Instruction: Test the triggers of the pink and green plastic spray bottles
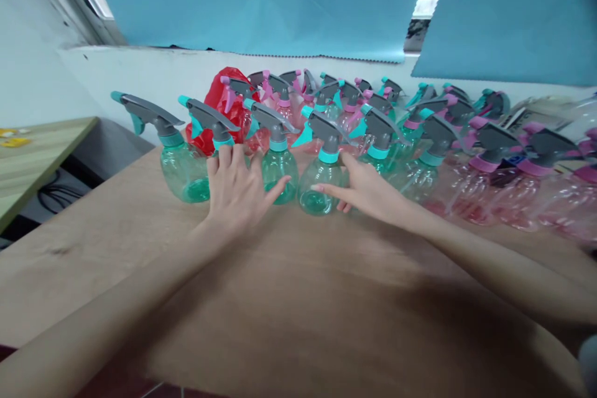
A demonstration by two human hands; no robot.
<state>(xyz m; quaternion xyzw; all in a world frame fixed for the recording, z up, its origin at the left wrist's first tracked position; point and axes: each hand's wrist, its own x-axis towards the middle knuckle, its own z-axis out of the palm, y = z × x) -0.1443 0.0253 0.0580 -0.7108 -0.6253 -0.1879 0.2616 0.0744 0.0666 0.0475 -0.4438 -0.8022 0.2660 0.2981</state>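
Green spray bottles with grey and turquoise trigger heads stand upright in a row on the wooden table. My left hand lies against the front of the second spray bottle from the left, hiding most of its body. Its fingers are bent near the collar, and its thumb sticks out in front of the neighbouring spray bottle. With the thumb on the front and the fingers at the side and behind, my right hand holds another green spray bottle. The leftmost spray bottle stands untouched.
Several pink spray bottles stand at the right, and mixed pink and green ones crowd behind. A red plastic bag sits at the back. The wooden table runs to the wall; another table is at left.
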